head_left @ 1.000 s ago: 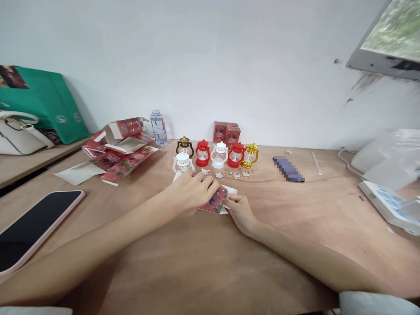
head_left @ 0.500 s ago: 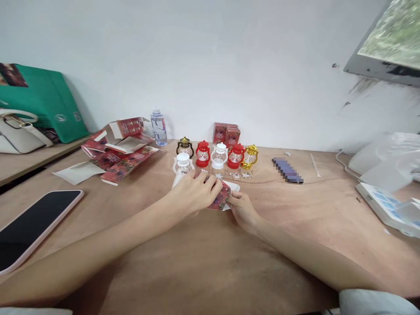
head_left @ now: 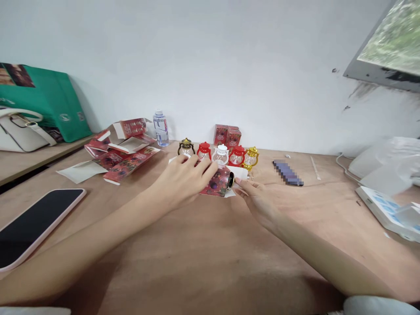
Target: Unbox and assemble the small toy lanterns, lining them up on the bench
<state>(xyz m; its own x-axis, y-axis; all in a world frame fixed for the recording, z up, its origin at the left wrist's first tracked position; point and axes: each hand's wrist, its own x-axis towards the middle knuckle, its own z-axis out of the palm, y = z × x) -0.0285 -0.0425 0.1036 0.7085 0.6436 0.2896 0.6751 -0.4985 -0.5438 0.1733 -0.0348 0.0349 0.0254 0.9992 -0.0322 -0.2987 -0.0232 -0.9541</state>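
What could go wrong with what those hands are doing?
The dark, round-ended thing poking from the red patterned cardboard box might slip out, since the right hand has only fingertips near it. The left hand looks close to the small clear-bodied lanterns, so a bump could topple one.

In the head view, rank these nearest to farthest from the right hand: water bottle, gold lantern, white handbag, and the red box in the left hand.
From the right hand:
1. Red box, left of its fingertips.
2. Gold lantern, just beyond the hand.
3. Water bottle, back left.
4. White handbag, far left.
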